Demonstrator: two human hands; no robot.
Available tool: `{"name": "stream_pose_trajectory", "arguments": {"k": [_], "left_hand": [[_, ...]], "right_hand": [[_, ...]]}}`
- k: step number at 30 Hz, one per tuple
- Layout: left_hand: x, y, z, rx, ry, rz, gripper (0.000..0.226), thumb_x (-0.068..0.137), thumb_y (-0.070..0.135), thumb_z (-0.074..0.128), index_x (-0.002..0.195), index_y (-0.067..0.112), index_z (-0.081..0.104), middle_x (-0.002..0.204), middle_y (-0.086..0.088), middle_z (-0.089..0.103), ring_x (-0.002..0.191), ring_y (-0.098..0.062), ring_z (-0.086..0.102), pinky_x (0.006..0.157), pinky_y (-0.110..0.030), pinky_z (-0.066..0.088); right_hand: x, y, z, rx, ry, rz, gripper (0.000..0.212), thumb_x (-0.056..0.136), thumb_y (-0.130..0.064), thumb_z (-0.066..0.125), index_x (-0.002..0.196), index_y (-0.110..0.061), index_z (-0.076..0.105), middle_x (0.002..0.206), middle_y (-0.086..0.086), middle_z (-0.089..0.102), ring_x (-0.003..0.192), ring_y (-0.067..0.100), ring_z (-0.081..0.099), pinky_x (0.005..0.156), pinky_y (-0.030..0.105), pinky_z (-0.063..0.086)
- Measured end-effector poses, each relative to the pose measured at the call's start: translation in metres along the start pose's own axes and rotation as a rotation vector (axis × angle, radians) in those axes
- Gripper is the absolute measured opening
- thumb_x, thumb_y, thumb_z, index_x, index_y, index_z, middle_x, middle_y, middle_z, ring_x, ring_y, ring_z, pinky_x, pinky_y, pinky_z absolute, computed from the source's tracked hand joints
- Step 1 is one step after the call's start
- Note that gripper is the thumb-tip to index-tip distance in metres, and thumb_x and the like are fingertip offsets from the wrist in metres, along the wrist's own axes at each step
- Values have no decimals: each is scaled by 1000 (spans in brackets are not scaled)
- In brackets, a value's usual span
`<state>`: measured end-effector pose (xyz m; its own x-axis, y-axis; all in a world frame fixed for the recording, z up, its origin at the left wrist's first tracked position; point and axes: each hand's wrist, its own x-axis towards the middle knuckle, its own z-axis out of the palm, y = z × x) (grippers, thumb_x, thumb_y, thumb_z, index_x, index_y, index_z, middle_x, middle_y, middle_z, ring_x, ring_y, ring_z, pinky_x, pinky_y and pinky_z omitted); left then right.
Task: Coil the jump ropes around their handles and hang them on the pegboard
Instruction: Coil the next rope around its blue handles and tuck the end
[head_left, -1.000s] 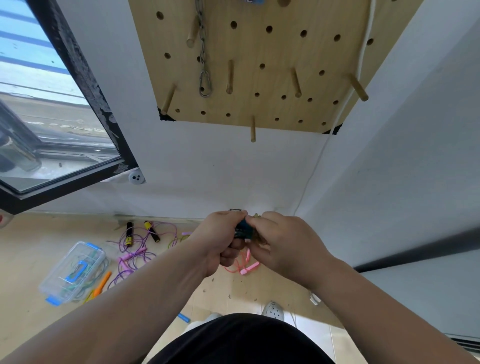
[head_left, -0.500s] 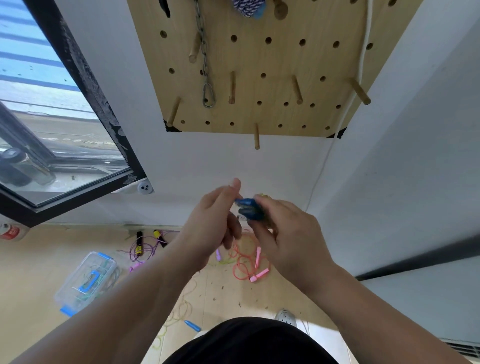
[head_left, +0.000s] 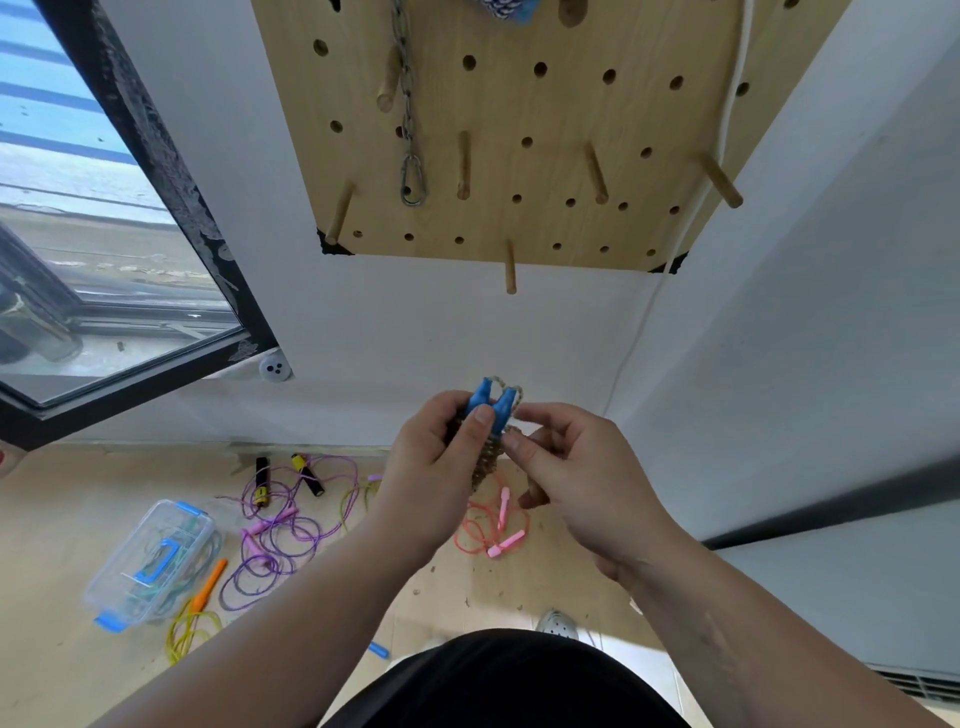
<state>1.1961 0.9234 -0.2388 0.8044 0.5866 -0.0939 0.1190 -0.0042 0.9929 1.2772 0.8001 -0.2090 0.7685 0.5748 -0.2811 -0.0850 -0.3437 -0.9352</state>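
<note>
blue handles (head_left: 491, 408) now turned upright | left hand (head_left: 436, 467) grips them | right hand (head_left: 571, 478) pinches coiled rope (head_left: 485, 465)

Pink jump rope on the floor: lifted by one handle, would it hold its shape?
Probably not: the pink jump rope lies in loose, thin loops, so it would likely dangle and uncoil. It looks light, its handles small.

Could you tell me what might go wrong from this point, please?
1. The coil around the blue handles is held only by the left hand and the right hand, which pinches it; loosening either could let it unwind.
2. The pink rope lies loose on the floor near the shoe, so a step toward the pegboard might snag it.
</note>
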Motion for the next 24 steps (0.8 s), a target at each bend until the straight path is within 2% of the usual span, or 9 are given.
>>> {"name": "stream_pose_trajectory", "arguments": {"k": [3, 6, 10, 13, 16, 18, 21, 24], "left_hand": [[-4, -1, 1, -40, 22, -24, 17, 105, 22, 52, 106, 22, 68, 74, 8, 64, 68, -8, 55, 65, -34, 46], [-6, 3, 1, -140, 25, -77, 20, 106, 24, 49, 104, 20, 68, 75, 7, 64, 72, -12, 57, 67, -37, 50], [-4, 10, -3, -449, 37, -209, 27, 107, 24, 47, 107, 4, 65, 80, -11, 57, 64, -24, 53, 54, -33, 50], [-4, 10, -6, -613, 23, -303, 31, 105, 27, 49, 113, 0, 62, 86, -15, 56, 62, -26, 53, 53, -35, 49], [-2, 11, -8, -777, -110, -422, 37, 96, 35, 55, 113, 3, 60, 88, -16, 60, 61, -23, 55, 52, -34, 47], [0, 11, -9, -825, -186, -456, 38, 90, 37, 57, 113, 6, 60, 88, -14, 62, 62, -22, 55, 53, -34, 47], [0, 11, -9, -798, -172, -413, 39, 88, 34, 59, 115, 6, 61, 89, -15, 63, 64, -24, 56, 58, -36, 47], [-2, 9, -10, -765, -125, -355, 38, 86, 32, 61, 114, 5, 62, 90, -18, 63, 66, -28, 55, 62, -39, 47]], "right_hand": [[3, -3, -5, 5, -36, 64, 15, 89, -28, 76, 96, -14, 76, 65, -2, 66, 54, 16, 58, 60, 32, 57], [4, -5, -10, 56, -93, 88, 16, 89, -23, 76, 90, -8, 75, 58, 0, 59, 54, 15, 54, 59, 29, 53], [5, -7, -14, 78, -108, 82, 2, 88, -12, 76, 87, -13, 75, 68, 0, 65, 62, 13, 58, 59, 27, 51], [6, -8, -16, 31, -76, 57, 15, 91, -9, 72, 82, -20, 76, 73, -4, 68, 69, 13, 61, 64, 29, 53], [6, -7, -14, -44, 31, -27, 18, 96, -11, 66, 85, -24, 72, 83, -6, 72, 82, 14, 67, 77, 35, 60], [4, -8, -10, 38, 64, -76, 21, 98, -9, 61, 88, -24, 70, 90, -3, 74, 88, 15, 71, 82, 38, 60], [2, -13, -7, 265, 71, -47, 25, 100, -1, 54, 95, -19, 70, 83, 2, 73, 81, 16, 70, 76, 33, 57], [4, -18, -13, 281, 42, 8, 32, 99, 2, 52, 95, -19, 75, 77, 7, 68, 76, 19, 65, 69, 29, 55]]}}
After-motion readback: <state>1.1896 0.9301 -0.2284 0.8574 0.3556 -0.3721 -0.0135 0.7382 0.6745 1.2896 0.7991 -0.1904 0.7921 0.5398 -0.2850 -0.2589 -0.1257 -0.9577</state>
